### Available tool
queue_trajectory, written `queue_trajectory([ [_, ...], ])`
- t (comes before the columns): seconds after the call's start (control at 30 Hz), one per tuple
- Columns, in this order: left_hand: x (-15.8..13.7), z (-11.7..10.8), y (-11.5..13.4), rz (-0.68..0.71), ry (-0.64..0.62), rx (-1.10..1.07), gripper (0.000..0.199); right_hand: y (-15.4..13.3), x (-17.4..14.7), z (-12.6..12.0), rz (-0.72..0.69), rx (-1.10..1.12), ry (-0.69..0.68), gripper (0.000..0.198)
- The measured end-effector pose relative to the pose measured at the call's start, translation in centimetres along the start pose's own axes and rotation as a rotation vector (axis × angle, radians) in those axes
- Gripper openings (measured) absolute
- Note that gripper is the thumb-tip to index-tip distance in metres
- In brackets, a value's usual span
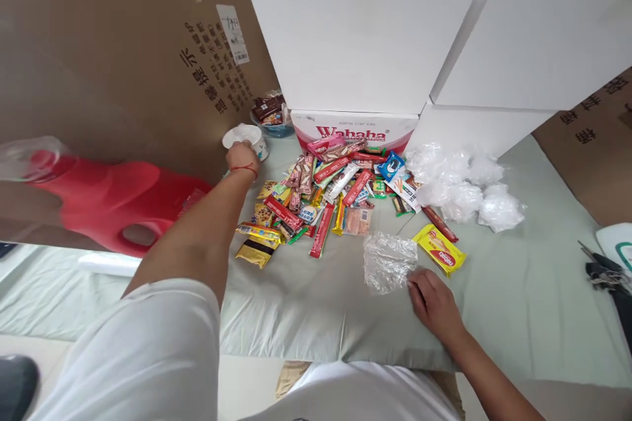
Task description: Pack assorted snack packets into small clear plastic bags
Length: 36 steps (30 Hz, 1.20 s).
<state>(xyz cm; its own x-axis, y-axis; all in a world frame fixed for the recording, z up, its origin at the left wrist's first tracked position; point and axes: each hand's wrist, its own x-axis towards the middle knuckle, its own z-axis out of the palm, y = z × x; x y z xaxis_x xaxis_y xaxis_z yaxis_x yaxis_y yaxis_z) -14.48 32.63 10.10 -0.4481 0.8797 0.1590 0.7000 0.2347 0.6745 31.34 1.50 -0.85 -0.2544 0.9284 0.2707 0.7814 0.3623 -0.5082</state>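
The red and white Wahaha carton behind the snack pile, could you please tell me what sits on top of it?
A large plain white box rests on the red and white Wahaha carton, covering its top entirely; only the carton's printed front shows.
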Motion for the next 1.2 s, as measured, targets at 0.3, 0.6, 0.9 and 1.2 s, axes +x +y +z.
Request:
queue_trajectory([
  [0.3,-12.4,-3.6,2.9,0.404,-0.063,0.107,0.019,-2.5,1.6,-5.8,0.077,0.257,-0.085,0.044],
  [0.6,-33.2,-0.7,10.7,0.749,-0.729,-0.551,0.019,-6.4,4.8,-4.4,0.585,1.6,0.009,0.09],
  [0.9,-35.6,-0.3,12.5,0.935,-0.612,-0.584,0.036,-3.8,4.5,-10.1,0.682,1.601,0.353,0.064],
  [1.2,-36.8,3.6,1.0,0.699,-0.424,-0.21,0.026,7.2,19.6,-18.6,0.407,-0.301,0.398,0.092],
])
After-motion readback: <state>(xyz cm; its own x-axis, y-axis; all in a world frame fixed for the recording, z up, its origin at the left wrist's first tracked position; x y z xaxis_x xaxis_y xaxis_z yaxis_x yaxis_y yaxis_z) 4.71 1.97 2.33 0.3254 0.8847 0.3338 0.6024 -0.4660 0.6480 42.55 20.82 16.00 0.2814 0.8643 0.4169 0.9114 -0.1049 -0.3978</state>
